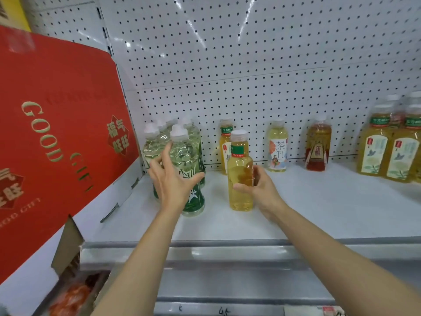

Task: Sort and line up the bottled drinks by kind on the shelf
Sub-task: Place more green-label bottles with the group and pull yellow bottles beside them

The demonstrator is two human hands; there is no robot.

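Observation:
My right hand (262,190) grips a yellow tea bottle (240,172) with a white cap, upright on the white shelf (296,206). My left hand (170,181) is spread open against the front green-labelled clear bottle (189,169), its fingers apart. Several more green-labelled bottles (155,144) cluster behind it at the shelf's left. At the back stand another yellow tea bottle (225,144), a pale bottle with a white label (277,147) and a red-brown tea bottle (317,144).
A big red gift carton (57,133) leans in from the left, close to the green bottles. Larger yellow tea bottles (391,144) stand at the right end. White pegboard (227,65) backs the shelf; a metal rail (250,249) runs along its front edge.

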